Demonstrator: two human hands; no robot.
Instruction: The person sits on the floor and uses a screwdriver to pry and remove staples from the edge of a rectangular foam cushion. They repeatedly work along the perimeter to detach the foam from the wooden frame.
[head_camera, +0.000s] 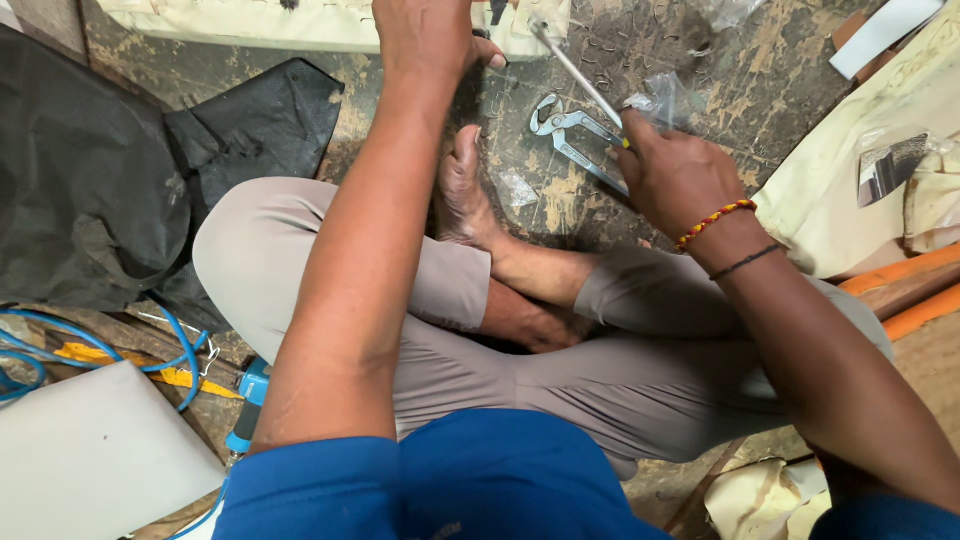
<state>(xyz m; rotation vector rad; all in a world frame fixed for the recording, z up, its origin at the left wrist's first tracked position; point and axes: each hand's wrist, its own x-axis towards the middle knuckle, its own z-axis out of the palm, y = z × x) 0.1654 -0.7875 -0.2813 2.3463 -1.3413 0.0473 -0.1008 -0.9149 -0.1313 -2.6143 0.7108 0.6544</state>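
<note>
I sit cross-legged on a worn floor. My right hand is closed around the handles of a pair of metal pincers that lie on the floor ahead of my foot. It also seems to hold a thin metal rod that slants up to the left. My left hand reaches forward to the cream fabric piece at the top edge, with fingers curled on its rim; what it grips is hidden. A small clear plastic bag lies just beyond my right hand.
Black cloth covers the floor at left. Blue cable and a white board sit at lower left. Cream fabric and orange strips lie at right. Staples litter the floor.
</note>
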